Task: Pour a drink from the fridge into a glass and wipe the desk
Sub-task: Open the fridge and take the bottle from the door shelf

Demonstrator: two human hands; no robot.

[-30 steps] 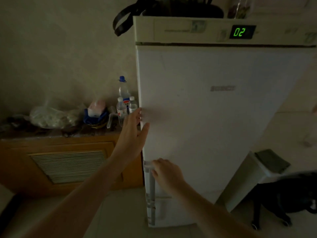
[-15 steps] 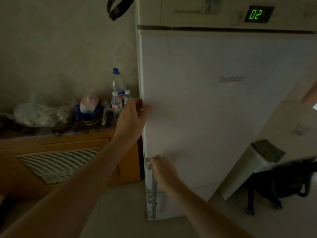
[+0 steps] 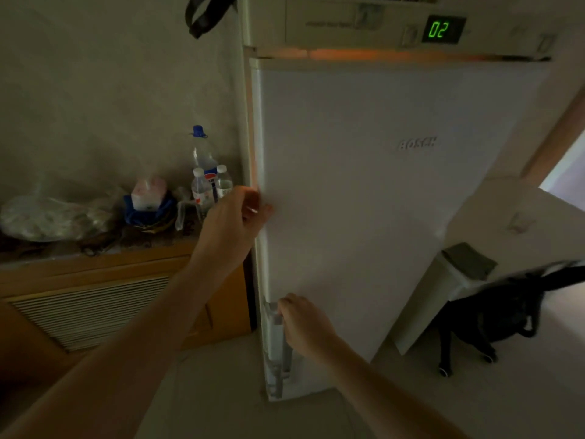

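Presently the white fridge door (image 3: 380,217) stands cracked ajar, warm light showing along its top and left seams. Left hand (image 3: 234,217) grips the door's left edge with curled fingers; right hand (image 3: 304,324) clasps the vertical handle (image 3: 277,337) lower down. Plastic bottles (image 3: 205,185) stand on the desk (image 3: 95,251) just beside the fridge.

A dim home kitchen, by every sign: a tall white fridge-freezer (image 3: 364,201) with a green "02" display (image 3: 443,29) fills twelve o'clock. At nine o'clock, a wooden cabinet with a slatted vent (image 3: 95,299) carries clear plastic water bottles (image 3: 202,185) and a crumpled plastic bag (image 3: 47,217). At three o'clock stands a white lidded bin (image 3: 443,293).
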